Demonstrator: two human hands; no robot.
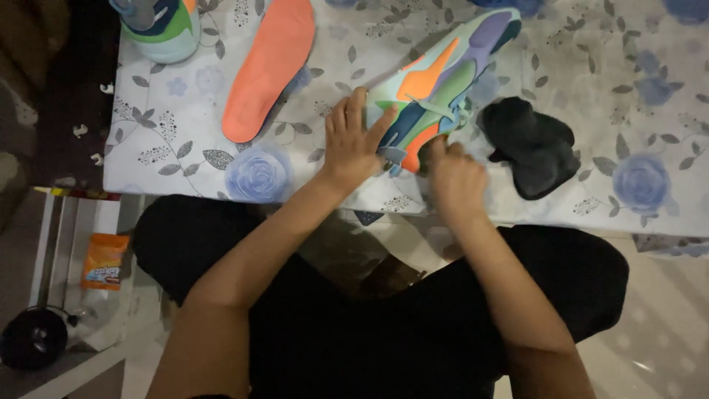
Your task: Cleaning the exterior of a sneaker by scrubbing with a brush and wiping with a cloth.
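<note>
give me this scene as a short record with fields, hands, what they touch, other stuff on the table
left hand: left hand lies flat, fingers spread, on the heel end of the multicoloured shoe
right hand: right hand curled at the shoe's heel, grip unclear
shoe: lying on its side on the floral tablecloth
left of shoe: orange insole, loose
right of shoe: black cloth, crumpled
far left corner: second shoe, partly cut off

Your tabletop (591, 44) wears a floral cloth. On it lie a multicoloured shoe (443, 81), an orange insole (269, 66) and a black cloth (535, 144). A second shoe (166, 29) stands at the far left corner.
</note>
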